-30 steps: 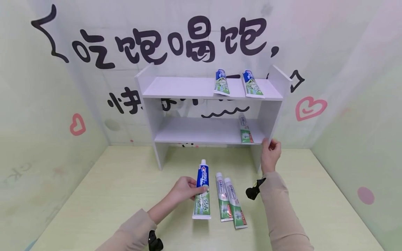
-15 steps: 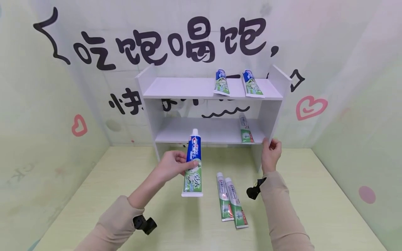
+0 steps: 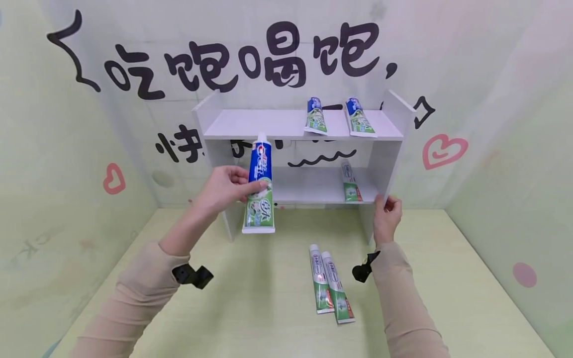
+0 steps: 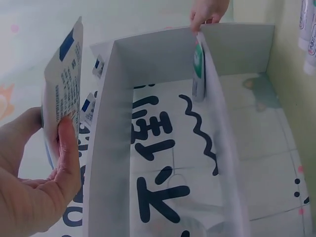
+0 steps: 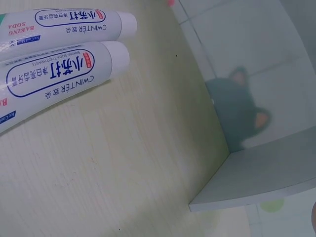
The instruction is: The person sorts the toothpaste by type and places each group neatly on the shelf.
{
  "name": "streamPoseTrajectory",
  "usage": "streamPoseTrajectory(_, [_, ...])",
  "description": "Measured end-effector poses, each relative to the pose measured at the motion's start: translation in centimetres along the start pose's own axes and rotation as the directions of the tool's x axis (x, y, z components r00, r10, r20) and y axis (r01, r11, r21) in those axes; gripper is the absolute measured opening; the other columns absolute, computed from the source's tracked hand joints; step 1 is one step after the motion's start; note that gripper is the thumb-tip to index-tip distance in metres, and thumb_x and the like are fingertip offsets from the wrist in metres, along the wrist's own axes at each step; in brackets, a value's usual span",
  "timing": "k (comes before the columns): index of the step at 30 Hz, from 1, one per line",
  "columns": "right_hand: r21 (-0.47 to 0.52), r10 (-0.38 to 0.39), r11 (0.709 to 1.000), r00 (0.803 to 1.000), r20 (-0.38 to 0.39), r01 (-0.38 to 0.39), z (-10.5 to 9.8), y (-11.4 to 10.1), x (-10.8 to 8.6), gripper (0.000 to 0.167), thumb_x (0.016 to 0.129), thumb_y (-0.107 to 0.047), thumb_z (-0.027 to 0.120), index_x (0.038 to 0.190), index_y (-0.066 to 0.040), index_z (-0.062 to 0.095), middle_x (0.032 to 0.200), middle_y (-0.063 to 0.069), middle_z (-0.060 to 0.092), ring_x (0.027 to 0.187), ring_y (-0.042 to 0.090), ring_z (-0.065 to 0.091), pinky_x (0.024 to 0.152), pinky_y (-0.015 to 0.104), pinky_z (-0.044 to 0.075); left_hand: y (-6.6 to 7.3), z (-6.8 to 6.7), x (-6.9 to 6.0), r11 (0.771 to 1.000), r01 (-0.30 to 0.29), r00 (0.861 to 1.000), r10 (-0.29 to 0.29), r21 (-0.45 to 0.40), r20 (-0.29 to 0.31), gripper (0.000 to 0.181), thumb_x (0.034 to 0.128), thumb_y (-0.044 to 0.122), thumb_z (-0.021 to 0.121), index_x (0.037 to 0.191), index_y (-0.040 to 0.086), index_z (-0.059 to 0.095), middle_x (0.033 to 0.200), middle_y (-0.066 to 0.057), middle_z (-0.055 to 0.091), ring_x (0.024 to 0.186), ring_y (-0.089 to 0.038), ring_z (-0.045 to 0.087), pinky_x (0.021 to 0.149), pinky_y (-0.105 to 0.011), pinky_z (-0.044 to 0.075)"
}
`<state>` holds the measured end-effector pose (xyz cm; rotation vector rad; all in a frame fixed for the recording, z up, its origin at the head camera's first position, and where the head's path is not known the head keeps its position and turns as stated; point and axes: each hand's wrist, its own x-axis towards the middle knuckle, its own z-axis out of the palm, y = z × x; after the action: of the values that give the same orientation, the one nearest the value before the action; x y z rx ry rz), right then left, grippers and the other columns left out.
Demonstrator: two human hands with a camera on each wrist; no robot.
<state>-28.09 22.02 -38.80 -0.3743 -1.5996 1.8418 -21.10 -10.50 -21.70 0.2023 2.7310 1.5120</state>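
Note:
My left hand (image 3: 226, 188) pinches a blue and green toothpaste tube (image 3: 260, 199), cap up, in front of the left part of the white shelf (image 3: 264, 131). In the left wrist view the tube's printed back (image 4: 66, 84) faces the camera, with the left hand's fingers (image 4: 68, 143) around its edge. My right hand (image 3: 387, 219) grips the shelf's right side panel at the height of the middle board. Two blue and green tubes (image 3: 316, 118) (image 3: 359, 119) lie on the top board, and one grey and green tube (image 3: 350, 183) on the middle board.
Two grey and green tubes (image 3: 320, 281) (image 3: 337, 291) lie side by side, touching, on the pale table (image 3: 188, 318) before the shelf. In the right wrist view their white caps (image 5: 120, 58) point toward the shelf's side panel (image 5: 256, 170). A printed wall stands behind.
My left hand has lifted the tube up and to the left, from low over the table to the level between the shelf's boards. The right hand has stayed on the side panel.

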Motion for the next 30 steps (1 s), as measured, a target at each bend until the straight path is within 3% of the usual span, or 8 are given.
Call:
streamPoseTrajectory(7, [0.014, -0.005, 1.0, 1.0, -0.011, 0.005, 0.1, 0.4, 0.3, 0.01, 0.089, -0.012, 0.054, 0.086, -0.016, 0.045, 0.085, -0.006, 0.045, 0.08, 0.005, 0.043, 0.068, 0.015, 0.039, 2.3, -2.7, 2.1, 0.999, -0.007, 0.998, 0.009, 0.043, -0.061, 0.051, 0.0778, 0.035, 0.071, 0.111, -0.002, 0.057, 0.086, -0.003, 0.065, 0.065, -0.007, 0.059, 0.063, -0.02, 0.052])
streamPoseTrajectory(13, [-0.014, -0.004, 1.0, 1.0, -0.021, 0.004, 0.1, 0.8, 0.6, 0.008, 0.089, -0.013, 0.054, 0.09, -0.012, 0.046, 0.088, -0.005, 0.045, 0.082, 0.006, 0.043, 0.069, 0.015, 0.039, 3.9, -4.5, 4.0, 0.991, 0.048, 0.994, -0.036, 0.122, -0.098, 0.063, 0.0745, 0.047, 0.07, 0.116, 0.001, 0.055, 0.1, -0.007, 0.063, 0.071, -0.012, 0.057, 0.086, -0.032, 0.044])
streamPoseTrajectory(16, [-0.021, 0.005, 1.0, 1.0, -0.014, -0.005, 0.2, 0.2, 0.5, 0.009, 0.089, -0.012, 0.054, 0.094, -0.008, 0.048, 0.089, -0.004, 0.046, 0.082, 0.006, 0.043, 0.068, 0.013, 0.039, 4.4, -5.0, 4.8, 0.989, 0.077, 0.991, -0.062, 0.128, -0.119, 0.065, 0.0744, 0.048, 0.07, 0.117, 0.001, 0.054, 0.103, -0.008, 0.061, 0.073, -0.011, 0.057, 0.089, -0.033, 0.043])
streamPoseTrajectory(21, [0.017, 0.013, 1.0, 1.0, -0.006, -0.013, 0.4, -1.6, -0.3, 0.013, 0.087, -0.003, 0.053, 0.098, 0.002, 0.049, 0.09, -0.001, 0.047, 0.081, 0.008, 0.045, 0.065, 0.01, 0.041, 4.8, -5.6, 6.0, 0.985, 0.115, 0.986, -0.097, 0.13, -0.135, 0.066, 0.0748, 0.048, 0.069, 0.12, 0.003, 0.054, 0.104, -0.005, 0.06, 0.072, -0.008, 0.056, 0.079, -0.025, 0.046])
streamPoseTrajectory(24, [0.043, 0.009, 0.999, 1.0, -0.003, -0.009, 0.4, -2.3, -0.6, 0.018, 0.086, 0.0, 0.052, 0.102, 0.007, 0.049, 0.091, 0.001, 0.048, 0.084, 0.009, 0.047, 0.07, 0.011, 0.043, 5.1, -5.9, 6.7, 0.984, 0.13, 0.983, -0.113, 0.122, -0.144, 0.065, 0.0748, 0.047, 0.069, 0.121, 0.004, 0.054, 0.101, -0.003, 0.059, 0.073, -0.008, 0.055, 0.079, -0.025, 0.045])
streamPoseTrajectory(30, [0.06, 0.023, 0.998, 1.0, 0.006, -0.023, 0.3, -1.1, 0.0, 0.017, 0.087, -0.003, 0.054, 0.103, 0.0, 0.05, 0.096, -0.001, 0.049, 0.091, 0.007, 0.047, 0.087, 0.02, 0.046, 5.8, -6.1, 8.4, 0.984, 0.156, 0.976, -0.14, 0.085, -0.166, 0.062, 0.0749, 0.044, 0.071, 0.121, 0.007, 0.055, 0.096, 0.002, 0.06, 0.074, -0.007, 0.058, 0.088, -0.027, 0.047])
